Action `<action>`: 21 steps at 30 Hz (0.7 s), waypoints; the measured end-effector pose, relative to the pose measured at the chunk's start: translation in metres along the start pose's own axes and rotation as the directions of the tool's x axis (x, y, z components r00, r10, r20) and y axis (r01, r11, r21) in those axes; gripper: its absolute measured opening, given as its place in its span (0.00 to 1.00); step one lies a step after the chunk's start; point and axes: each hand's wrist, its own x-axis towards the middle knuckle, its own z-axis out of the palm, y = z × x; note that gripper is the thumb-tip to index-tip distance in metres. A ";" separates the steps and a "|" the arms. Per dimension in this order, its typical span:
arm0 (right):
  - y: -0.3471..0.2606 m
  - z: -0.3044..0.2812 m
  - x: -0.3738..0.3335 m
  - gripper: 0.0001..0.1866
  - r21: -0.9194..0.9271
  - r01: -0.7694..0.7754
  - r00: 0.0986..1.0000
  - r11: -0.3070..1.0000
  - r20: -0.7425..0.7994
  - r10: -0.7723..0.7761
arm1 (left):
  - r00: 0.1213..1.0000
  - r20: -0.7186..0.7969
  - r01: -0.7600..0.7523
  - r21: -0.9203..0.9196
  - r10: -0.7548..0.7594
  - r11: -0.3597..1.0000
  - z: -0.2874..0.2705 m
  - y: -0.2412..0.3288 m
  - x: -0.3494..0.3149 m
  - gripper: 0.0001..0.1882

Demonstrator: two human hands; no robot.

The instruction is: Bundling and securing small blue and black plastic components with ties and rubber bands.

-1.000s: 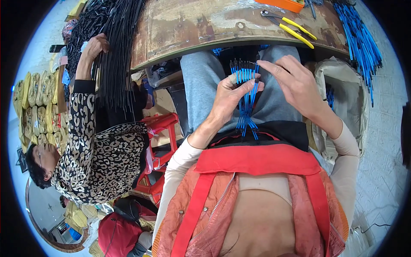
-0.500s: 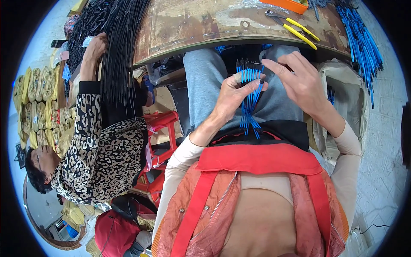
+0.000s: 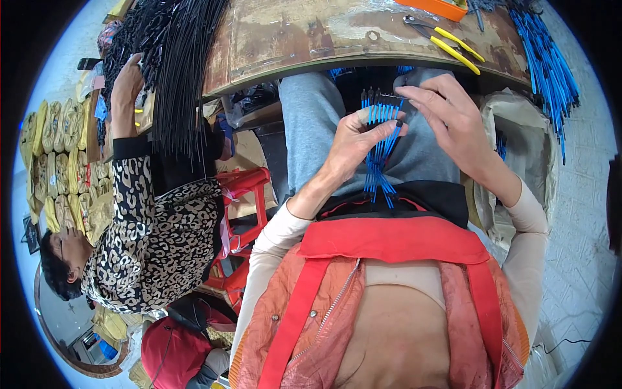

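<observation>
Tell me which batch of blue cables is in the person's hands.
The small fan of blue cables over the lap, between left hand and right hand; the larger blue pile lies untouched on the bench's right end.

- This is looking like a small hand-assembly workshop, with people sitting at a worn, stained wooden workbench (image 3: 311, 32).
- Bundles of black cable lengths (image 3: 175, 71) are hanging over the bench edge, and blue cable lengths (image 3: 551, 65) are piling up at its far end.
- Yellow-handled pliers (image 3: 447, 42) and an orange tray (image 3: 440, 8) are lying on the bench.
- A co-worker in a leopard-print top (image 3: 155, 227) is sitting alongside, handling the black cables.
</observation>
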 end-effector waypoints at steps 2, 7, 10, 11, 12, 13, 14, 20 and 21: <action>0.003 0.000 0.002 0.17 -0.119 0.102 0.995 0.988 0.010 -0.102 | 1.000 -0.003 0.003 -0.007 -0.003 1.000 -0.002 0.002 0.001 0.13; -0.004 0.003 0.000 0.18 0.161 -0.142 0.989 0.977 0.056 0.134 | 1.000 0.024 -0.008 -0.010 0.009 1.000 -0.002 0.004 -0.002 0.13; -0.010 -0.001 -0.001 0.19 0.058 -0.070 0.997 0.996 0.040 0.067 | 1.000 0.028 -0.012 -0.006 0.012 1.000 0.001 0.002 -0.007 0.13; -0.013 -0.004 -0.001 0.20 -0.028 0.006 1.000 1.000 0.030 -0.005 | 1.000 0.024 -0.008 -0.037 0.009 0.999 0.003 0.002 -0.008 0.15; -0.014 -0.005 -0.001 0.20 -0.029 0.005 1.000 1.000 0.030 -0.004 | 1.000 0.020 -0.003 -0.068 0.005 0.998 0.004 0.002 -0.010 0.17; -0.015 -0.007 -0.001 0.20 -0.054 0.024 0.999 0.998 0.025 -0.022 | 1.000 0.021 -0.006 -0.067 0.007 0.998 0.005 0.002 -0.011 0.17; -0.016 -0.008 -0.001 0.20 -0.078 0.042 0.999 0.996 0.021 -0.040 | 1.000 0.031 0.007 -0.076 -0.005 0.997 0.005 0.003 -0.013 0.19; -0.019 -0.012 -0.021 0.18 -0.059 0.054 0.998 0.997 0.014 -0.053 | 0.999 0.048 -0.001 -0.028 0.003 1.000 0.014 -0.010 -0.025 0.24; -0.020 -0.012 -0.027 0.18 -0.060 0.054 0.999 0.997 0.008 -0.054 | 0.998 0.059 0.001 -0.020 0.000 1.000 0.016 -0.013 -0.029 0.24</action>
